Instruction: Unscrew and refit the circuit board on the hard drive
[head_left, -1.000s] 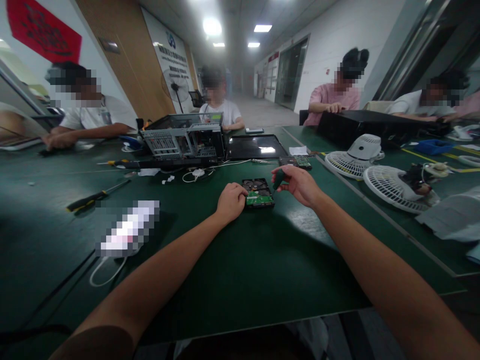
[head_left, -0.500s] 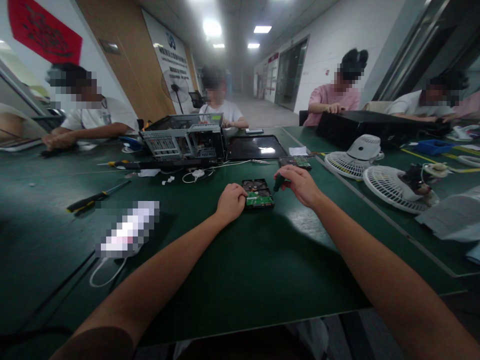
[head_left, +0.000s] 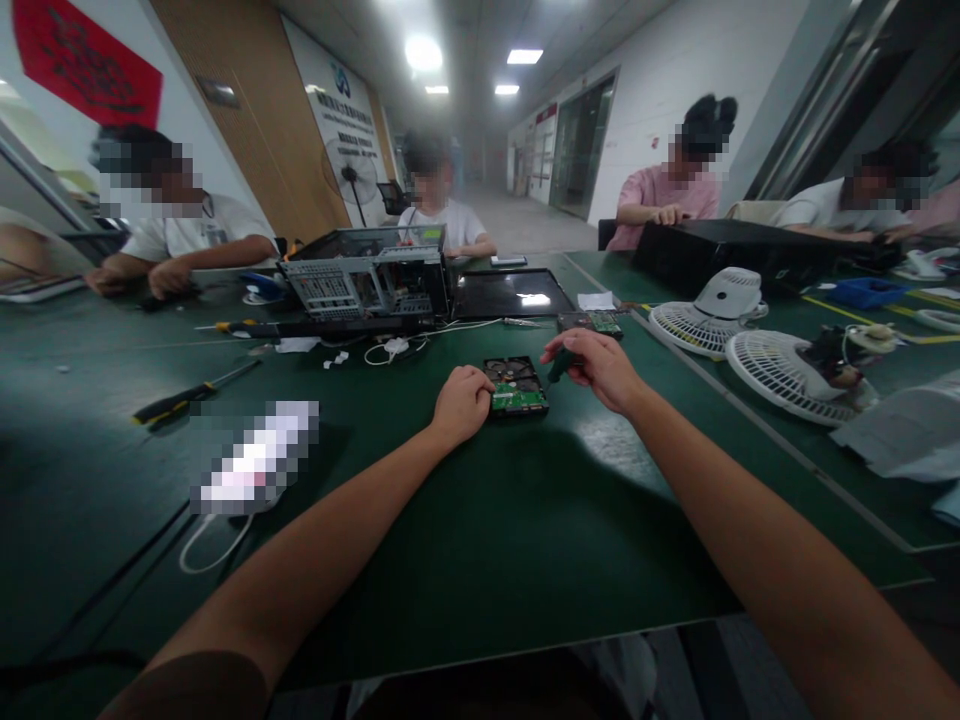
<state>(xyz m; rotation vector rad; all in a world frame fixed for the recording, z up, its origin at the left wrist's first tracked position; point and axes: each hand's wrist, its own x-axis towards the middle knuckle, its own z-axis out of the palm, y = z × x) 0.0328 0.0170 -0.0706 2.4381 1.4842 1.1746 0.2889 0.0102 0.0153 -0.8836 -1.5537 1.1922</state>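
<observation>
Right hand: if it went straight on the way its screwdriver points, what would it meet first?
Following the screwdriver, the right hand would probably meet the hard drive first, near its right edge; depth is unclear.

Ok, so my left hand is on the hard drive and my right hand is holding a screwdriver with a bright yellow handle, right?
Not quite: the head view shows a dark green handle on the screwdriver in your right hand. Your left hand is indeed on the hard drive.

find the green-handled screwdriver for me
In the head view, the green-handled screwdriver is right of centre, held in the right hand near the right edge of the hard drive.
</observation>
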